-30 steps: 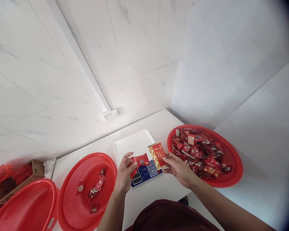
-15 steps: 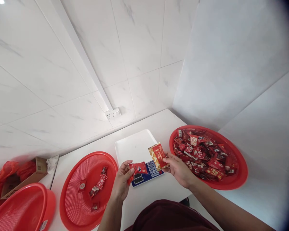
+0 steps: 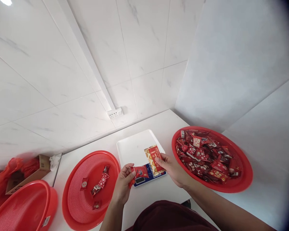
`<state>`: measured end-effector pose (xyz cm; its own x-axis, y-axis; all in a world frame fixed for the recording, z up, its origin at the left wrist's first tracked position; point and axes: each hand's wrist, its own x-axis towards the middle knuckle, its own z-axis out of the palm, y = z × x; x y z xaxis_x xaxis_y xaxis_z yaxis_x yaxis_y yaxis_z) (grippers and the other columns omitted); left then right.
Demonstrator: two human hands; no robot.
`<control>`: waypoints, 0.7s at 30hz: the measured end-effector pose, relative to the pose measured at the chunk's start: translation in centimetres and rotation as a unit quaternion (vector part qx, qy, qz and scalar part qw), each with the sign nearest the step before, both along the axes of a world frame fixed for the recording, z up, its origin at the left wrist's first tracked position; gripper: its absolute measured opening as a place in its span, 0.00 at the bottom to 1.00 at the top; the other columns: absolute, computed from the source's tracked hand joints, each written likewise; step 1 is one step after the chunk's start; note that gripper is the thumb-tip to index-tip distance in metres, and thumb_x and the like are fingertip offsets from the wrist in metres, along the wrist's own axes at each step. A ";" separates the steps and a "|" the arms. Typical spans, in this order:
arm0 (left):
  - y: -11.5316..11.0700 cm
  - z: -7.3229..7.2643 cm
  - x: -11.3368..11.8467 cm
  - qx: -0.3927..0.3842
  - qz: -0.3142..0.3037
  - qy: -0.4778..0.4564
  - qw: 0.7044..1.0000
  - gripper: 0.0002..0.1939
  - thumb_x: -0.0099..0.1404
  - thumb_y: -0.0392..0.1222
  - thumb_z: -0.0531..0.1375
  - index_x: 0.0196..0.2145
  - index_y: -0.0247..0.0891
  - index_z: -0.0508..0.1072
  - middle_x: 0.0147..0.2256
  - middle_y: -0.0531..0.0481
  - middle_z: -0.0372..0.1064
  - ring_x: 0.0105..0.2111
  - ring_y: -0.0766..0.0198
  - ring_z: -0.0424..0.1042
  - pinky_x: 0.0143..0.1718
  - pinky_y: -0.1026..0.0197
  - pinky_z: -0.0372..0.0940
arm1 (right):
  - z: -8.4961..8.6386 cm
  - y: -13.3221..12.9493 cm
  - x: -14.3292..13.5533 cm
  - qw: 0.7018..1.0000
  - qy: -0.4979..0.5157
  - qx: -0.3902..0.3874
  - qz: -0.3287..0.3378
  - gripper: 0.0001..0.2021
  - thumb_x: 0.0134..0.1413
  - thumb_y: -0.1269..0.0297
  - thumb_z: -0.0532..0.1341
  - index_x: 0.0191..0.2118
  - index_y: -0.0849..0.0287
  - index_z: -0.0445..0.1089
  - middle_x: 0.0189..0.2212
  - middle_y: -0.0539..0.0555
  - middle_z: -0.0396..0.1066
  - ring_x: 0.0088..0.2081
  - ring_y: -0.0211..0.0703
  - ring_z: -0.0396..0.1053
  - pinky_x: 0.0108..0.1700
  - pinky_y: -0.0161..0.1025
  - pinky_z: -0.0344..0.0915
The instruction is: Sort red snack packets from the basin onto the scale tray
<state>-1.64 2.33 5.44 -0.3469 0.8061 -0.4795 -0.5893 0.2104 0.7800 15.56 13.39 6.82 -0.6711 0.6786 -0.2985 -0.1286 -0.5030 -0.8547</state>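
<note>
Between thumb and fingers, my left hand (image 3: 125,181) pinches a small red snack packet (image 3: 141,171) with dark lettering. A bit of red also shows below that thumb; what it is I cannot make out. My right hand (image 3: 168,166) grips a larger red and gold snack packet (image 3: 154,158), held upright beside the first one. Both packets hover over the near part of a digital scale (image 3: 137,146), covering much of its blue keypad (image 3: 144,180). The scale has a white tray with nothing resting on it.
To the right, a red basket (image 3: 247,175) holds a heap of wrapped snacks (image 3: 202,154). Left of the scale, another red basket (image 3: 71,195) has several packets (image 3: 102,181) inside. A third red basket (image 3: 52,195) and a cardboard box (image 3: 43,163) with red bags stand far left. A socket strip (image 3: 115,113) is on the wall.
My right hand has brought the red and gold packet slightly left, closer to the red packet in my left hand. The whole view has shifted a little.
</note>
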 end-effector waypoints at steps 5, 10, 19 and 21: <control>-0.5 -0.2 -0.3 -0.009 0.008 0.009 1.000 0.19 0.43 0.41 0.69 0.35 0.41 0.71 0.27 0.56 0.66 0.26 0.72 0.66 0.26 0.70 0.57 | 0.5 -0.1 -0.7 1.000 0.010 0.016 0.012 0.22 0.46 0.50 0.61 0.46 0.58 0.67 0.41 0.56 0.73 0.42 0.49 0.70 0.47 0.48 0.63; -0.8 -0.3 -0.5 -0.015 0.015 0.010 1.000 0.20 0.43 0.41 0.69 0.35 0.40 0.71 0.26 0.56 0.65 0.24 0.73 0.65 0.26 0.70 0.57 | 0.2 0.0 -1.3 1.000 0.015 -0.002 0.009 0.22 0.46 0.52 0.62 0.45 0.58 0.68 0.40 0.56 0.73 0.41 0.49 0.71 0.46 0.48 0.64; -1.6 -1.0 -1.3 -0.023 0.011 0.039 0.999 0.18 0.45 0.43 0.68 0.36 0.40 0.71 0.25 0.57 0.61 0.21 0.75 0.60 0.23 0.70 0.54 | -1.5 0.0 -2.1 0.998 0.000 -0.057 -0.017 0.17 0.47 0.55 0.61 0.43 0.56 0.68 0.39 0.55 0.74 0.40 0.48 0.72 0.44 0.46 0.66; -1.8 -1.0 -1.5 -0.022 0.013 0.042 0.999 0.18 0.45 0.43 0.68 0.36 0.40 0.71 0.25 0.57 0.60 0.21 0.75 0.58 0.23 0.69 0.53 | -2.5 0.2 -2.5 0.997 -0.014 -0.068 -0.021 0.17 0.47 0.55 0.61 0.43 0.56 0.68 0.38 0.55 0.74 0.39 0.47 0.72 0.43 0.45 0.66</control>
<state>-3.12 0.56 4.42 -0.4069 0.7751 -0.4834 -0.5282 0.2321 0.8168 13.09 13.61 4.27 -0.6338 0.6578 -0.4069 -0.1290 -0.6086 -0.7829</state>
